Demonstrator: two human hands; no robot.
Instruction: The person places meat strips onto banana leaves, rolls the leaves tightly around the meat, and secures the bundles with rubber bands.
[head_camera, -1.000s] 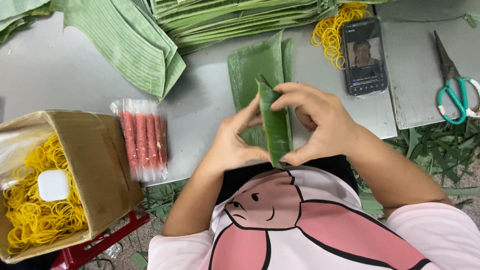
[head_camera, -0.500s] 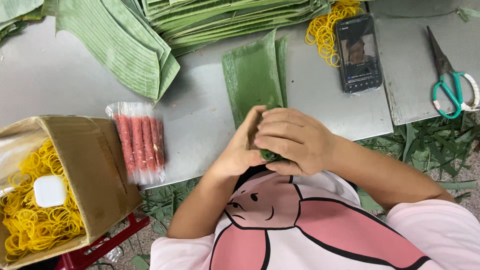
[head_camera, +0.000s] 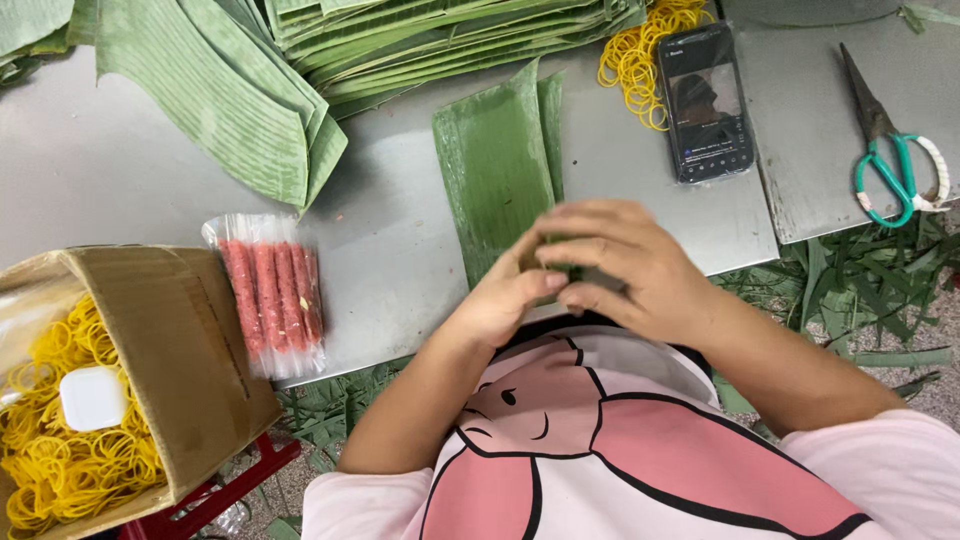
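Left hand (head_camera: 505, 300) and right hand (head_camera: 625, 270), both clasped tight around a small folded green leaf parcel (head_camera: 558, 272) to keep it shut, just below the flat green banana-leaf strip (head_camera: 495, 175) on the grey metal tabletop (head_camera: 400, 230).

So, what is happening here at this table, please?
A person is wrapping something small in a green leaf piece, both hands closed around it at the table edge: left hand, right hand. What is inside is hidden. A flat cut leaf lies just beyond the hands. A pack of red sticks lies to the left, beside a cardboard box of yellow rubber bands. A phone and scissors lie to the right.
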